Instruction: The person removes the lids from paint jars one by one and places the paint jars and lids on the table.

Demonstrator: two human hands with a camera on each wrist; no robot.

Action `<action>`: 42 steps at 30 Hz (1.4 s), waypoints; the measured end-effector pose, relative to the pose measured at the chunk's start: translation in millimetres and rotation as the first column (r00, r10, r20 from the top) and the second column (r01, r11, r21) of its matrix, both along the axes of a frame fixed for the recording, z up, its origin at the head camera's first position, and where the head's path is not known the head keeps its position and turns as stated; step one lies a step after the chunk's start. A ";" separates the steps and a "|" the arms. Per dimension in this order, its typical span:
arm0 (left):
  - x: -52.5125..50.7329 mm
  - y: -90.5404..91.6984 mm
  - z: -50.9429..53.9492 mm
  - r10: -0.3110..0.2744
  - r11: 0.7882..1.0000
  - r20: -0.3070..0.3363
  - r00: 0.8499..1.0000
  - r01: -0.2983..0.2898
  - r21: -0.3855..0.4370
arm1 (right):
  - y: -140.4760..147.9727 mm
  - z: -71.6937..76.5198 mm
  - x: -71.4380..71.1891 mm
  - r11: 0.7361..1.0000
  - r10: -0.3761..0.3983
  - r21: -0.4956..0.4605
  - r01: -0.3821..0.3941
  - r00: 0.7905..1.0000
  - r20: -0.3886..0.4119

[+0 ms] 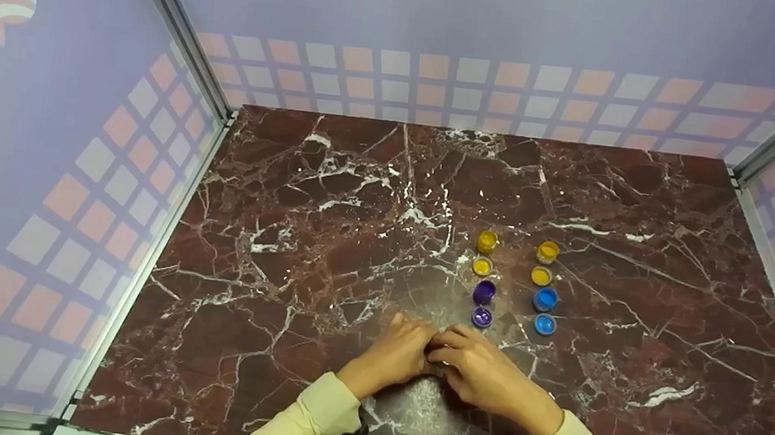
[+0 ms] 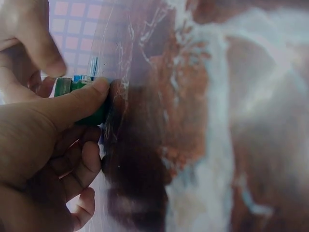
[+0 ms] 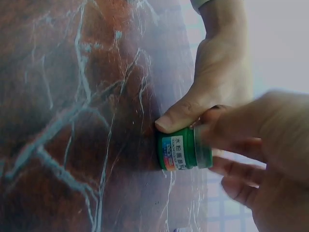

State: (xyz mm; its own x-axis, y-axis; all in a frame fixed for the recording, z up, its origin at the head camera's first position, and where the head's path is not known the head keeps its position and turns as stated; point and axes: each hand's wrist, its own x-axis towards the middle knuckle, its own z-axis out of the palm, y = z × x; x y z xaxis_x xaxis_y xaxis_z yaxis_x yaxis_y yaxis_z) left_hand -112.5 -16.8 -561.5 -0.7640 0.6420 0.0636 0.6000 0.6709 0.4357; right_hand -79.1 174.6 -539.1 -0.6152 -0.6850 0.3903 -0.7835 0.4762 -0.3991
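Observation:
A small green paint jar (image 3: 176,152) with a printed label stands on the table, mostly hidden by the hands in the head view. My left hand (image 1: 402,350) holds its body, the thumb along the side in the left wrist view. On the jar's clear lid (image 3: 204,147), my right hand (image 1: 483,372) has its thumb and fingers pinched round the rim. Beyond the hands are a purple paint jar (image 1: 485,290) and a blue paint jar (image 1: 545,298), both uncovered. Their purple lid (image 1: 482,318) and blue lid (image 1: 545,325) lie just in front of them.
Farther back stand two uncovered yellow jars, a left yellow jar (image 1: 487,241) and a right yellow jar (image 1: 548,252). A left yellow lid (image 1: 482,267) and a right yellow lid (image 1: 541,276) lie before them. Patterned panels (image 1: 408,25) border the dark marbled table (image 1: 274,198).

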 end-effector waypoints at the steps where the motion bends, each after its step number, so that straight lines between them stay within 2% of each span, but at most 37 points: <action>1: 0.2 0.1 0.1 0.001 1.000 0.006 1.000 -0.001 -0.003 | -0.1 0.8 0.7 1.000 -0.022 -0.018 0.022 1.000 0.014; 3: 0.4 0.1 0.7 0.004 1.000 0.021 1.000 -0.004 -0.006 | -0.9 2.2 2.0 0.993 -0.096 -0.060 0.098 0.995 0.032; 5: 0.4 0.0 1.1 0.007 1.000 0.031 0.999 -0.007 0.001 | -3.0 4.1 3.6 0.972 -0.204 -0.103 0.209 0.977 0.060; 7: 0.6 -0.4 0.9 0.004 1.000 0.043 0.999 -0.005 0.015 | -6.0 5.8 5.6 0.936 -0.318 -0.129 0.328 0.943 0.096; 10: 0.9 -0.7 0.0 -0.002 1.000 0.053 0.999 0.001 0.024 | -11.5 7.6 10.5 0.874 -0.454 -0.121 0.470 0.880 0.138; 13: 1.1 -1.0 -0.8 -0.004 1.000 0.061 0.998 0.002 0.025 | -17.4 7.8 16.2 0.836 -0.529 -0.089 0.542 0.838 0.132; 16: 0.9 -0.9 -1.2 0.009 1.000 0.064 0.998 -0.010 0.023 | -23.0 6.6 20.2 0.822 -0.560 -0.051 0.568 0.821 0.115; 23: 1.5 -0.6 -4.1 0.004 1.000 -0.007 1.000 -0.004 0.030 | -32.5 2.8 23.8 0.814 -0.581 0.056 0.578 0.808 0.095; 27: 2.2 -1.1 -5.0 -0.010 1.000 -0.048 0.999 0.011 0.029 | -34.6 2.0 25.0 0.812 -0.583 0.075 0.579 0.809 0.069; 30: 1.9 -1.7 -4.6 -0.007 1.000 -0.053 0.999 0.009 0.028 | -34.8 2.5 24.8 0.821 -0.570 0.082 0.565 0.819 0.064; 36: 0.8 -1.6 -3.9 -0.005 1.000 -0.020 1.000 0.006 0.027 | -34.4 4.2 23.7 0.846 -0.530 0.095 0.524 0.847 0.048; 42: 0.6 -1.5 -3.9 -0.005 1.000 -0.015 1.000 0.005 0.020 | -30.9 3.9 21.1 0.888 -0.452 0.095 0.450 0.892 0.001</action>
State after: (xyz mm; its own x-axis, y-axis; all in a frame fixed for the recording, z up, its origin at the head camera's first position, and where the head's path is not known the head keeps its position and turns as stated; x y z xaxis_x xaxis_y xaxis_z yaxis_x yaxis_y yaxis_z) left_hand -111.9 -18.3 -565.3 -0.7597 0.6443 0.0875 0.6098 0.6592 0.4401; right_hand -58.0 143.7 -535.2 -0.8739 -0.3635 0.3227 -0.4675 0.8105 -0.3530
